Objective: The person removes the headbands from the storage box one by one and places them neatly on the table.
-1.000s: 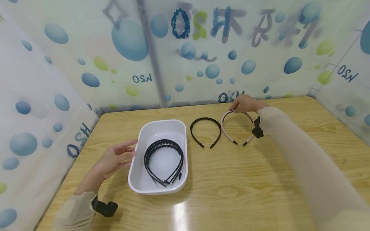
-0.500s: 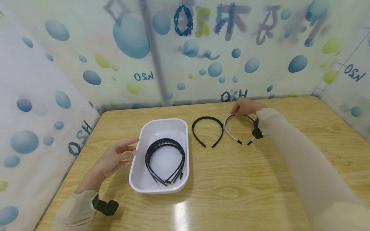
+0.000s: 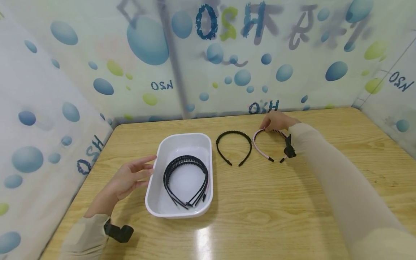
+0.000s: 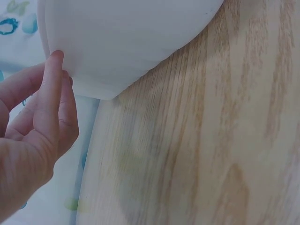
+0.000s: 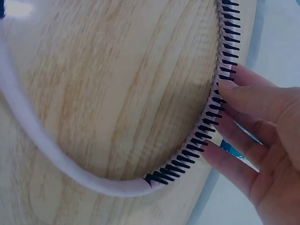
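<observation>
In the head view, a pink headband point(image 3: 261, 151) with black inner teeth point(image 5: 206, 129) is at the back of the table, right of a black headband point(image 3: 218, 148). My right hand point(image 3: 277, 121) pinches the pink one at the top of its arch, thumb on the toothed side and fingers behind. Several black headbands point(image 3: 167, 169) lie stacked in a white plastic basin point(image 3: 151, 206). Beside the basin's left wall, my left hand point(image 3: 128, 179) touches it with extended fingertips; the left wrist view shows these fingers point(image 4: 55, 77) against the white side.
The wooden table point(image 3: 260, 209) bears the basin left of centre. A patterned wall covering point(image 3: 130, 90) with blue and green dots stands right behind the table's back edge. Black wrist cameras point(image 3: 118, 233) are strapped over both sleeves.
My right hand has come down slightly and a little to the right with the pink headband. The left hand stays at the basin. The head view has shifted a little.
</observation>
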Motion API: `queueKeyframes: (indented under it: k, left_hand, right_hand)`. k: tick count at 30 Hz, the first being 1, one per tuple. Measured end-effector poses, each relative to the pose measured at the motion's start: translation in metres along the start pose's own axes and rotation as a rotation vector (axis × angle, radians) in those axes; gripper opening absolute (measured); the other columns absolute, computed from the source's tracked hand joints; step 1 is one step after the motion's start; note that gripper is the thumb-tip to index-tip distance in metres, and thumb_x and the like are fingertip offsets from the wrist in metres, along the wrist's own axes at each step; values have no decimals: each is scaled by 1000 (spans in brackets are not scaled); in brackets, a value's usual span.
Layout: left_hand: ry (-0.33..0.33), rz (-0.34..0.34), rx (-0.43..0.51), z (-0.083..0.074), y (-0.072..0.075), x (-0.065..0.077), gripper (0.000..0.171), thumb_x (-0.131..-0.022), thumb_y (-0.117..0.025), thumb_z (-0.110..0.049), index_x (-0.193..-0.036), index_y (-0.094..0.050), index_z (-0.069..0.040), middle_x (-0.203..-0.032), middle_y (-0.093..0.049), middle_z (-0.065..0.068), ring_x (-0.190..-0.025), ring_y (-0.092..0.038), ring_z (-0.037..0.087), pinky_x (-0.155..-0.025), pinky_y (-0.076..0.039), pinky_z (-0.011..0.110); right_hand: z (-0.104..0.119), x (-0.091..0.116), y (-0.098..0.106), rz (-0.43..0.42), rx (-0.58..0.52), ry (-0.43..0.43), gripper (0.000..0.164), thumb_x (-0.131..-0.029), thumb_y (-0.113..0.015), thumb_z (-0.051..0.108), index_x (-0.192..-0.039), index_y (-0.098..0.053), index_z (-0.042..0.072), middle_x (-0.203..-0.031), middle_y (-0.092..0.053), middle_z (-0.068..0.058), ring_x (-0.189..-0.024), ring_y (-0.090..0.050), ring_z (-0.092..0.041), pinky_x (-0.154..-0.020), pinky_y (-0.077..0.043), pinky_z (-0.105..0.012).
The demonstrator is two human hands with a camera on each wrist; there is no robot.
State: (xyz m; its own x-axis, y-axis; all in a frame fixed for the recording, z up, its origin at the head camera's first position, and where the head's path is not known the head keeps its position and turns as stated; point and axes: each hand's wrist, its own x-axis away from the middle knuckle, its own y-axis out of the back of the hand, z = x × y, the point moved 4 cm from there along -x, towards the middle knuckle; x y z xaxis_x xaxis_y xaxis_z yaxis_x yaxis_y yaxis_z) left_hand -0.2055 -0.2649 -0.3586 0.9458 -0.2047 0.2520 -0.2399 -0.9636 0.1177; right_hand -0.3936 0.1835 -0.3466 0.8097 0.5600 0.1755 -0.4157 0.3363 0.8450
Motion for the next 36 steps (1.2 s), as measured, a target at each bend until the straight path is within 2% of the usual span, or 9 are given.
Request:
queueKeyframes:
  k: [6,11,20,26,36]
  left_hand:
    - [1,0,-4,-2,-1,1,55,-88,-63,-12,-138,-42,-10,-113,-50,9,-92,-60,12,-77,-53,29]
    - [-9,5,-12,0,-1,0,55,-88,-63,-13,-139,-41,-9,-113,-50,8,-93,-59,12,-78,-53,29]
    - [-31,11,-15,-1,-1,2,55,-88,-62,-12,-139,-40,-7,-111,-52,7,-93,-59,12,-78,-53,29]
    - [-16,-9,-32,0,-1,2,58,-88,-62,-13,-140,-37,-6,-112,-51,9,-92,-59,12,-77,-53,29]
    - [-33,7,-11,0,-2,2,55,-89,-61,-13,-139,-39,-7,-109,-53,6,-93,-60,12,-77,-53,29]
  right_hand:
    - [-1,1,-1,0,24,30,22,-84,-58,-8,-105,-65,-7,-106,-61,-25,-94,-58,-37,-77,-51,-45]
    - [-4,3,0,0,18,16,24,-84,-57,-8,-107,-64,-7,-108,-60,-25,-96,-57,-37,-77,-52,-44]
    - [3,11,11,-55,-10,21,25,-86,-56,-4,-110,-62,-8,-111,-58,-24,-100,-54,-39,-83,-48,-49]
    - [19,15,17,-78,-49,4,26,-88,-55,-1,-113,-62,-6,-115,-57,-23,-103,-53,-37,-85,-46,-49]
    - [51,18,16,-75,-37,89,26,-89,-57,3,-114,-62,-2,-113,-58,-20,-103,-53,-34,-88,-45,-48]
